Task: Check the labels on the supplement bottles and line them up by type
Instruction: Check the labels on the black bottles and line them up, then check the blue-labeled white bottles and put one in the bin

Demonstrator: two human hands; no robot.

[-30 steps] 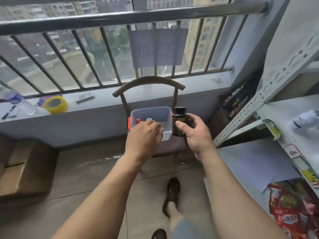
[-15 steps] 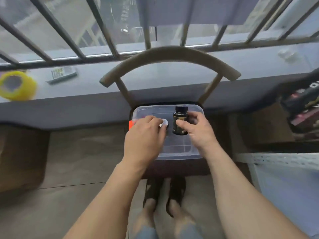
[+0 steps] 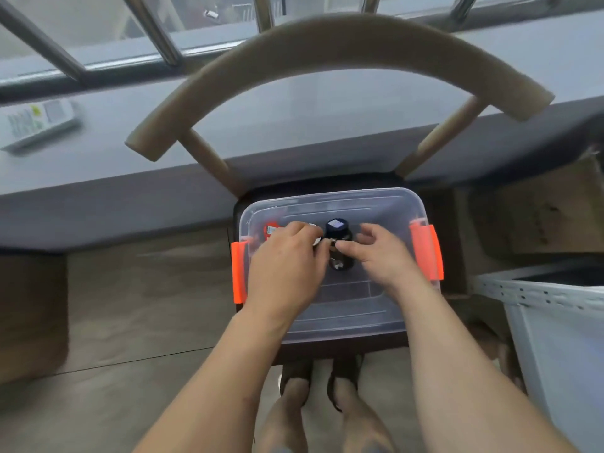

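Observation:
A clear plastic box [image 3: 385,207] with orange latches sits on the chair seat. A dark bottle [image 3: 338,229] with a black cap stands upright inside it, near the middle. My right hand [image 3: 379,259] holds this bottle, thumb on its front and fingers curled round its right side. My left hand [image 3: 286,266] is curled over a white-capped bottle [image 3: 314,238] just left of the dark one and hides most of it. A red bottle [image 3: 270,230] shows partly at the box's far left corner, beyond my knuckles.
The chair's curved wooden backrest [image 3: 336,50] arches above the box. A grey window ledge behind it carries a remote control [image 3: 36,122]. A white metal shelf [image 3: 555,295] stands at the right, and my feet are under the chair's front edge.
The view has closed in on the box and tilted down. My right hand has lowered the dark bottle into the box, and my left hand stays on the white-capped bottle beside it.

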